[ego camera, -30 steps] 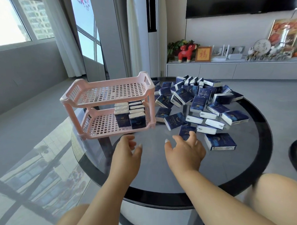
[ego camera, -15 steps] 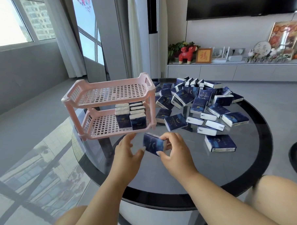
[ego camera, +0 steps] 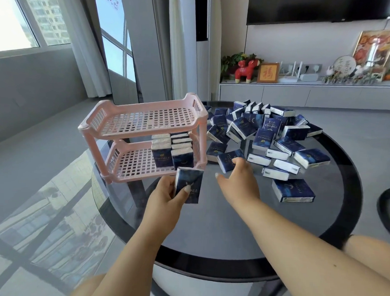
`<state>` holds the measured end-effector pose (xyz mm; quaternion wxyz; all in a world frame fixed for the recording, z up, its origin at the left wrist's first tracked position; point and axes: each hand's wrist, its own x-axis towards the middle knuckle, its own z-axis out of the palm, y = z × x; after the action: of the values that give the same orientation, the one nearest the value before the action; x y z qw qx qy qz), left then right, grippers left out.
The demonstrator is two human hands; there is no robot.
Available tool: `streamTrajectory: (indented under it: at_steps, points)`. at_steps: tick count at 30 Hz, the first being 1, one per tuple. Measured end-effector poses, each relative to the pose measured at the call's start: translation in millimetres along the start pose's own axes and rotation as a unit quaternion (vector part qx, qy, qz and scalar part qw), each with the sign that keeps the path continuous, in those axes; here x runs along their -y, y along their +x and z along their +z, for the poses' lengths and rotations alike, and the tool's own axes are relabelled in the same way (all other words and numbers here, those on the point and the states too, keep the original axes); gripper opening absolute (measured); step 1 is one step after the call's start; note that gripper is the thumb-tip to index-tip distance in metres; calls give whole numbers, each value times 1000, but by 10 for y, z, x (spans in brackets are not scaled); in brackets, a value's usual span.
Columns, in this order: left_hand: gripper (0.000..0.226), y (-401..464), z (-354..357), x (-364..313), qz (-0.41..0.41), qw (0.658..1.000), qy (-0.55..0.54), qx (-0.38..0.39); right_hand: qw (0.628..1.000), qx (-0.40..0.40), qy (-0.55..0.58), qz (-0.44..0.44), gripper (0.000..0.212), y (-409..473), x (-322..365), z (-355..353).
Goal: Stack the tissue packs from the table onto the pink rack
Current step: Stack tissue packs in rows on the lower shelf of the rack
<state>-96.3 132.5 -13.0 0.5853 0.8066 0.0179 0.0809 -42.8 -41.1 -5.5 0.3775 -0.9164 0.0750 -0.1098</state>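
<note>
A pink two-shelf rack (ego camera: 144, 117) stands on the left of a round glass table (ego camera: 333, 223). Its lower shelf holds several dark blue tissue packs (ego camera: 172, 151) stacked at its right end; the top shelf is bare. My left hand (ego camera: 165, 193) grips one dark blue tissue pack (ego camera: 191, 181) upright, just in front of the rack's lower shelf. My right hand (ego camera: 239, 181) is spread open over the table, its fingertips touching a pack (ego camera: 228, 159) at the near edge of the big loose pile of packs (ego camera: 268, 133).
A single pack (ego camera: 294, 190) lies apart at the pile's near right. The table has a black rim. My knee (ego camera: 373, 249) is at the lower right. A dark round object (ego camera: 389, 207) sits at the right edge. A TV cabinet with ornaments stands behind.
My right hand picked a pack from the pile, passed it to my left hand, and has reached back toward the pile. My left hand now holds that pack near the rack.
</note>
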Motion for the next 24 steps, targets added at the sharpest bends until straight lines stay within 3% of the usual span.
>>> streamTrajectory:
  at_steps: [5, 12, 15, 18, 21, 24]
  points:
    - [10, 33, 12, 10, -4, 999, -6, -34, 995, -25, -95, 17, 68, 253, -14, 98]
    - [14, 156, -39, 87, -34, 997, -45, -45, 993, -36, -109, 20, 70, 378, -134, 163]
    - [36, 207, -73, 111, -55, 994, -89, -33, 999, -22, -39, 5, 73, 286, -154, 109]
    - [57, 241, -90, 123, -68, 994, -87, -25, 992, 21, 119, -24, 72, 138, -184, 40]
    - [43, 237, -86, 110, -64, 995, -72, -12, 958, 86, 260, -81, 68, -72, -204, 22]
    - [28, 201, -84, 84, -55, 998, -42, 11, 943, 140, 271, -136, 70, -270, -164, 32]
